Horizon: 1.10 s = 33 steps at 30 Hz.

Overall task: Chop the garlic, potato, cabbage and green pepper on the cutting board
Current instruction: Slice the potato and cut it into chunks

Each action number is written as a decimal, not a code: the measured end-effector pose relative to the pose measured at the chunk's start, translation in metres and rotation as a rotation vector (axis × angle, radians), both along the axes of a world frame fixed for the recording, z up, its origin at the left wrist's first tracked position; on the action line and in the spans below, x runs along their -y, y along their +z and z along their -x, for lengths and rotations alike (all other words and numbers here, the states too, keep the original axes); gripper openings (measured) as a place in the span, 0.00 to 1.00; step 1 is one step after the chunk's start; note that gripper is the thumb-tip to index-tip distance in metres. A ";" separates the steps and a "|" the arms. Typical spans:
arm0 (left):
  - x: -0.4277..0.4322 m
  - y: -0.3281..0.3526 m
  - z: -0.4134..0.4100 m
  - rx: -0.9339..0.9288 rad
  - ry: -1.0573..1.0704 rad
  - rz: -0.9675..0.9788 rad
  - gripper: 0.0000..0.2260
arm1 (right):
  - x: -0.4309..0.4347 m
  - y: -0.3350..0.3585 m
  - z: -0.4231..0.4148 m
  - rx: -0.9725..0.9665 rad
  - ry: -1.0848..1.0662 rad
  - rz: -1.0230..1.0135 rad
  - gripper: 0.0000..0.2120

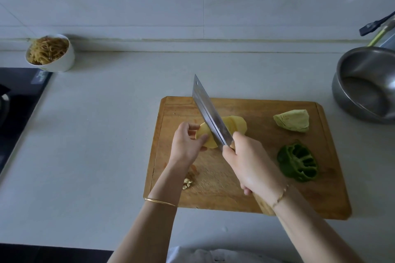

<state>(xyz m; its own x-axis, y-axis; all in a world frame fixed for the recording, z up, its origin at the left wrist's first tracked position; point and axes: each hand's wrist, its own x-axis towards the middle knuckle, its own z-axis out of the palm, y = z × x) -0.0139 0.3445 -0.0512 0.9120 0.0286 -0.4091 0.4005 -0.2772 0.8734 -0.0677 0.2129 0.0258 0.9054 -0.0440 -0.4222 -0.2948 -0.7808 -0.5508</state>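
The peeled potato [236, 125] is lying near the middle of the wooden cutting board [267, 113], partly sliced. Slices are leaning to the right of the cleaver [208, 113], whose blade is standing in the cut.

The left hand [186, 145] is gripping the uncut end with curled fingers [203, 139]. They are sitting just beside the blade, and that is likely the main risk. If the wet potato is rolling or slipping under pressure, the edge could be reaching a fingertip. The right hand [250, 162] is wrapping tightly round the cleaver's handle close to the blade. A tilting stroke could be giving uneven slices or pushing them off the stack.

Chopped garlic [188, 182] is lying under the left wrist, where a moving forearm could be scattering it onto the desk [96, 134]. The cabbage wedge [294, 120] and green pepper [298, 162] are waiting uncut on the board's right side, well apart from the blade.
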 end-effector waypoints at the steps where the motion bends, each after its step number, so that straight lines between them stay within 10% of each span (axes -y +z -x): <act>1: -0.001 -0.001 -0.001 0.006 0.000 -0.003 0.14 | 0.000 0.000 0.003 -0.005 -0.003 0.004 0.09; 33: -0.009 -0.006 0.009 -0.049 0.034 0.121 0.13 | 0.020 -0.018 0.007 0.121 -0.207 -0.307 0.11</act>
<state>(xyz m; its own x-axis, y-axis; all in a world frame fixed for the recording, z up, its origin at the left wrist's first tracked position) -0.0225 0.3539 -0.0567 0.8903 0.0070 -0.4554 0.4508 -0.1568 0.8788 -0.0745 0.1924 0.0073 0.9348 -0.1191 -0.3346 -0.3472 -0.5054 -0.7900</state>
